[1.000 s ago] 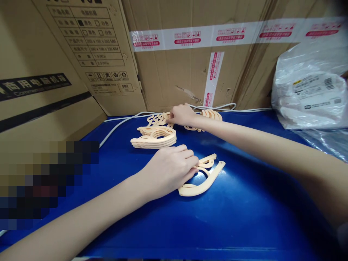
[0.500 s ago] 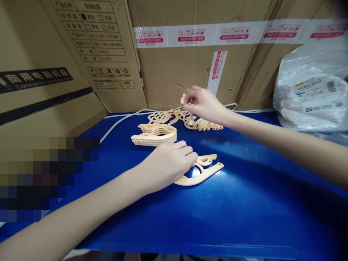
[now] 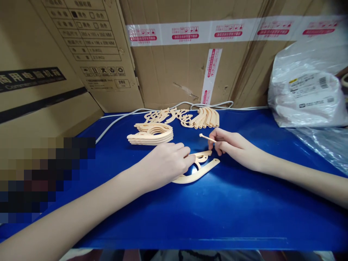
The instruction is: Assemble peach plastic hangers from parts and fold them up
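Note:
On the blue table, my left hand (image 3: 174, 159) is closed over a cream plastic folding-hanger piece (image 3: 195, 176). A long curved arm and a smaller looped part of it stick out to the right of my fingers. My right hand (image 3: 231, 146) pinches a slim cream plastic hanger part (image 3: 207, 138), seen edge-on with a small knob at its tip. It is held just above and right of the hanger piece, apart from it. Behind my left hand lies a neat stack of cream hanger pieces (image 3: 152, 137). My palms and the held ends are hidden.
Loose cream hooks (image 3: 160, 116) and a row of hanger arms (image 3: 207, 117) lie at the back of the blue table (image 3: 217, 214). A white cable (image 3: 115, 123) runs behind them. Cardboard boxes (image 3: 168, 72) stand at left and back, a plastic-wrapped package (image 3: 304, 90) at right.
My right hand has come down and toward me from above the back pile, carrying the slim hanger part to the hanger piece. My left hand keeps its hold. The view has shifted slightly.

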Action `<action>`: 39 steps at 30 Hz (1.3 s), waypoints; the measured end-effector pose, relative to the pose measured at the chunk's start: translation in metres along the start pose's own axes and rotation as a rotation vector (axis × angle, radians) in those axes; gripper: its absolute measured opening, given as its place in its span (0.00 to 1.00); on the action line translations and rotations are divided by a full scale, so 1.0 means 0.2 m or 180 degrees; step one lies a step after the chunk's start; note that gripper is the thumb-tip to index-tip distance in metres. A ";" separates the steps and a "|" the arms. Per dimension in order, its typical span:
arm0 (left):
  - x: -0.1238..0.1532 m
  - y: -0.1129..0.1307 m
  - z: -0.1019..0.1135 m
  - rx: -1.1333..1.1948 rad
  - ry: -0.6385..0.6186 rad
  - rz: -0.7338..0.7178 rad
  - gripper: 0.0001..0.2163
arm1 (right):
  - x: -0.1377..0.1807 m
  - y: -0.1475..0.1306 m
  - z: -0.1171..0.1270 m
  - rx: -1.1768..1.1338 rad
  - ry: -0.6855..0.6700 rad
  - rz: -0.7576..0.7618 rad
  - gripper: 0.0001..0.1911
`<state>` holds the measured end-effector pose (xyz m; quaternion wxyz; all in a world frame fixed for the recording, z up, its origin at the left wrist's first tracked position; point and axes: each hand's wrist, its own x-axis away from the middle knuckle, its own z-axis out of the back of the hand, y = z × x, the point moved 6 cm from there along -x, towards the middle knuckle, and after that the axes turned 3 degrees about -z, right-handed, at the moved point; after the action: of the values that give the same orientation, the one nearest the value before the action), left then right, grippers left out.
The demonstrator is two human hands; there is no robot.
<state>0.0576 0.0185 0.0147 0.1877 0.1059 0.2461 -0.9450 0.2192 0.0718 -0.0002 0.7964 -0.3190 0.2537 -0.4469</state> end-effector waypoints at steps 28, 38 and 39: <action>0.02 -0.04 -0.07 -0.0019 -0.0490 0.0349 0.11 | 0.04 -0.04 -0.05 0.1256 0.0256 0.0607 0.21; 0.02 -0.04 -0.04 0.0003 -0.0404 0.0386 0.07 | 0.05 -0.07 0.03 0.1438 0.0517 0.1080 0.14; 0.02 -0.03 -0.04 0.0022 -0.0407 0.0382 0.07 | 0.05 -0.07 0.03 0.1505 0.0445 0.1135 0.14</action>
<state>0.0526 0.0274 0.0093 0.2590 0.0606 0.2236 -0.9377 0.2200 0.0584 0.0129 0.8950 -0.0436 0.2488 -0.3676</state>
